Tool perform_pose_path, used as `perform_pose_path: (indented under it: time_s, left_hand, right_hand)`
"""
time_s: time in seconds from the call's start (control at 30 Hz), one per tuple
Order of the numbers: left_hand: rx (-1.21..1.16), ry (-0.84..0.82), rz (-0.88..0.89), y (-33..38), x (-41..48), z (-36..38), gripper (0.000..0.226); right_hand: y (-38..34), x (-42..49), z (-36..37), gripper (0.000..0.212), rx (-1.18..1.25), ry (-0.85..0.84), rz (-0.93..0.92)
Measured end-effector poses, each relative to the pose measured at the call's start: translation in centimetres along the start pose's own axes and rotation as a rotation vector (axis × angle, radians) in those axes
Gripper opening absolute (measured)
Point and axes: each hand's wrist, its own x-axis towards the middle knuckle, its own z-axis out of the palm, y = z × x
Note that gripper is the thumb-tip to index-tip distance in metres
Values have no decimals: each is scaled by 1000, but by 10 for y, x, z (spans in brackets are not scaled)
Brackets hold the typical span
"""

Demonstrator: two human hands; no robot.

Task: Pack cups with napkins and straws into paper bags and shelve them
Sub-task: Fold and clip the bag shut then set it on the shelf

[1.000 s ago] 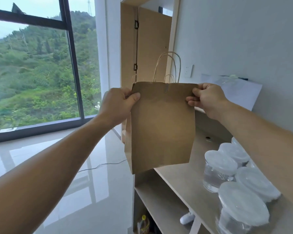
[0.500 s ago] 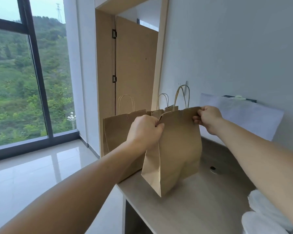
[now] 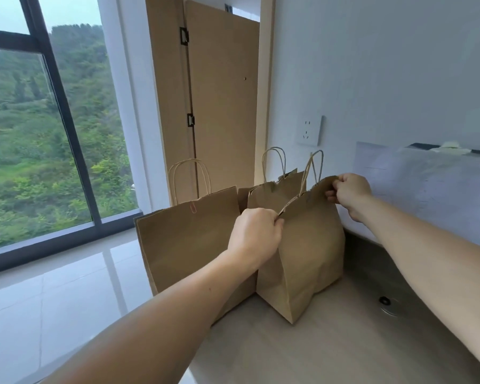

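Observation:
A brown paper bag (image 3: 308,259) with twine handles stands on the wooden shelf top (image 3: 330,347), its sides bulging. My left hand (image 3: 257,234) pinches the near corner of its top edge. My right hand (image 3: 349,191) pinches the far corner of the same edge. To its left stands a second paper bag (image 3: 189,242), wider, with a looped handle. A third bag (image 3: 272,189) stands behind, partly hidden. What is inside the bags cannot be seen.
A white wall with a socket (image 3: 309,130) rises behind the shelf. A sheet of white paper (image 3: 427,189) leans on the wall at the right. A round cable hole (image 3: 387,303) sits in the shelf top. A wooden door and a big window are left.
The bag was held up in the air a second ago; it has come down onto the shelf top next to the other bags. Both hands kept their hold on its top edge.

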Motion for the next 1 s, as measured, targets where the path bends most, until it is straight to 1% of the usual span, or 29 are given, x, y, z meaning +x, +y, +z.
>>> perform_pose_path:
  time_s: [0.13,0.33,0.5,0.63,0.67,0.73,0.8,0.87,0.9,0.97,1.0]
  left_hand:
    - [18,22,1,-2,8,7,47]
    - [14,3,-8,3,11,11,35]
    - [-24,-31,-53,2,10,11,37]
    - [-71,-60,-57,7,3,9,19]
    - [-52,-73,-47,10,0,6,30]
    - [38,-75,-2,16,-9,0,64]
    - [148,-15,61,25,-22,-6,80]
    - [202,19,142,37,-37,-10,82]
    - [217,7,187,44,-45,-12,79]
    - [237,-66,271,60,-63,-15,73]
    - [240,-117,311,70,-72,-16,70]
  right_hand:
    - [1,7,3,22,25,-23,6]
    - [8,9,0,25,13,-12,24]
    - [3,-3,-9,28,-17,32,53]
    - [-3,-39,-23,35,-120,32,69]
    - [-7,-51,-28,34,-149,23,71]
    - [-16,-80,-40,37,-177,-18,74]
    - [-26,-111,-59,36,-274,-89,43]
    - [-33,-143,-81,21,-421,-142,10]
    - [-36,-159,-93,23,-513,-165,-1]
    - [-44,-195,-117,42,-717,-208,-20]
    - [-47,-214,-128,47,-814,-217,-33]
